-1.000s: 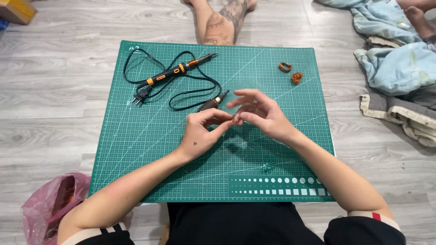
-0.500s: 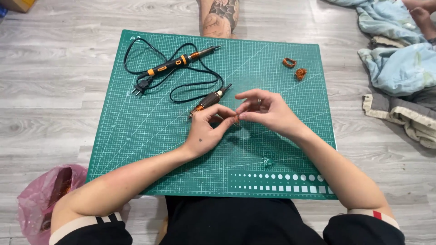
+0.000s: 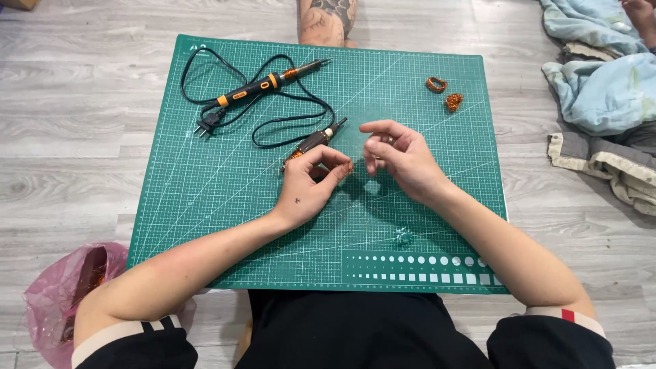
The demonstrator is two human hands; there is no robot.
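Observation:
My left hand (image 3: 311,183) hovers over the green cutting mat (image 3: 205,205) and pinches a small copper-coloured wire piece (image 3: 347,166) between thumb and forefinger. Just to its right is my right hand (image 3: 400,156), fingers loosely curled and apart, holding nothing I can make out. A small brown-handled tool (image 3: 316,141) lies on the mat right behind my left hand. A black and orange soldering iron (image 3: 263,85) with a looped black cord lies at the mat's far left.
Two small copper wire coils (image 3: 444,93) sit at the mat's far right. A tiny greenish bit (image 3: 404,237) lies near the front. A pink plastic bag (image 3: 65,287) is on the floor at left, crumpled cloth (image 3: 601,89) at right, another person's tattooed leg (image 3: 326,20) beyond the mat.
My hands were touching together around the small piece; now the right hand has drawn slightly away to the right, leaving the piece in my left fingers.

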